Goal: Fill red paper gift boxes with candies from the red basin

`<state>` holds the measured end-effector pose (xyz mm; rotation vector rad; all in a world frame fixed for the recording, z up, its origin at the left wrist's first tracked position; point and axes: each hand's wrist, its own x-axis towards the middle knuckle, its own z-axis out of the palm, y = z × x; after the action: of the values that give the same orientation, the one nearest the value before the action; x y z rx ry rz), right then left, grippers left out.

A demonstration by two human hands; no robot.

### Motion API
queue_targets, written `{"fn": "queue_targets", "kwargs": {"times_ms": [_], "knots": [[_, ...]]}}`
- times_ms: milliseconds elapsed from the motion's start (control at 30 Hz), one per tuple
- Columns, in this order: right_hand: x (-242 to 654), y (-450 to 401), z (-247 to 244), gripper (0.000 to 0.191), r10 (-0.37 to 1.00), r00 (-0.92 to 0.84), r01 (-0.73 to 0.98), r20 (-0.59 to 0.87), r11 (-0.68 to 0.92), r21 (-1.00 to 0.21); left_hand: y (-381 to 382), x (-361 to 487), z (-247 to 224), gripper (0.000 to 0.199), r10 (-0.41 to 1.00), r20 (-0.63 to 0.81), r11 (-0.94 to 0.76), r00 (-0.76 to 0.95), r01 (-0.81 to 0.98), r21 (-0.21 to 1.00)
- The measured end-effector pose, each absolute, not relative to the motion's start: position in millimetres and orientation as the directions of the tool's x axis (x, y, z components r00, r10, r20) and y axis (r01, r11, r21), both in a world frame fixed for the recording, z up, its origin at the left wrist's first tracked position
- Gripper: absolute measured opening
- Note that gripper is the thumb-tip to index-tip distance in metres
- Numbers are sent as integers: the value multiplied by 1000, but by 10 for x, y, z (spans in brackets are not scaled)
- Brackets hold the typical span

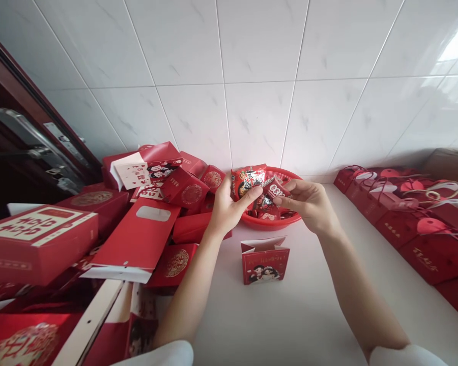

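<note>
My left hand [231,206] grips a shiny red snack packet [248,179] with dark and white print, over the left side of a red plastic basket [273,224]. Between the thumb and fingers of my right hand [316,206] is a small red candy packet [275,190] with white lettering, close beside the snack packet. Several more small red wrapped pieces lie in the basket below, partly hidden by my hands. A small red paper gift bag [266,265], printed with a cartoon couple, stands upright with its top open on the white table, between my forearms.
On the left is a heap of red gift boxes [41,239] and flattened cartons [133,236]. A row of red gift bags with cord handles [408,218] lines the right side. Behind the white table [290,315] rises a tiled wall [259,117]; a dark door [23,132] stands at far left.
</note>
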<state>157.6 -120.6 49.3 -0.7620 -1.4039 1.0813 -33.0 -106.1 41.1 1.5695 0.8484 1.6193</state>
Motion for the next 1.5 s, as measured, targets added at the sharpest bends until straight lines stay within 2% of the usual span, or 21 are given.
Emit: {"fn": "queue_targets", "kwargs": {"times_ms": [133, 233, 300, 367, 433, 533, 633, 767, 867, 1067, 1400, 1500], "knots": [[1627, -1333, 546, 27, 898, -129, -160, 420, 399, -903, -1141, -526, 393, 59, 822, 569, -553, -11, 222, 803], [1735, -1398, 583, 27, 889, -122, -145, 442, 424, -894, -1220, -701, 461, 52, 827, 543, -552, 145, 395, 735], [1802, -1430, 602, 26, 886, -114, -118, 450, 438, -891, -1304, -795, 546, 39, 829, 433, -558, 353, 479, 677], [1844, -1455, 616, 25, 880, -118, -95, 460, 451, -888, -1399, -851, 630, 35, 828, 282, -545, 484, 582, 604], [1856, -1473, 623, 24, 872, -145, -73, 468, 462, -884, -1479, -862, 691, 36, 850, 140, -498, 507, 690, 525], [1832, -1489, 624, 23, 855, -226, -11, 466, 476, -879, -1521, -812, 714, 51, 863, -47, -436, 502, 789, 433], [1796, -1494, 620, 22, 840, -326, 85, 433, 482, -872, -1464, -737, 675, 29, 818, -140, -454, 558, 775, 439], [1784, -1483, 617, 19, 825, -372, 177, 426, 514, -840, -1345, -695, 610, 36, 795, -42, -503, 606, 696, 513], [1791, -1463, 612, 15, 815, -362, 239, 452, 550, -801, -1302, -694, 588, 36, 816, 31, -511, 578, 694, 507], [1776, -1407, 569, 13, 798, -425, 403, 428, 590, -699, -1304, -652, 562, 31, 833, 5, -486, 553, 728, 483], [1723, -1393, 507, 17, 750, -545, 482, 376, 647, -592, -1252, -649, 504, 23, 796, 7, -527, 605, 688, 499], [1716, -1391, 504, 16, 734, -582, 482, 350, 658, -579, -1246, -652, 505, 26, 793, 3, -528, 609, 685, 502]]}}
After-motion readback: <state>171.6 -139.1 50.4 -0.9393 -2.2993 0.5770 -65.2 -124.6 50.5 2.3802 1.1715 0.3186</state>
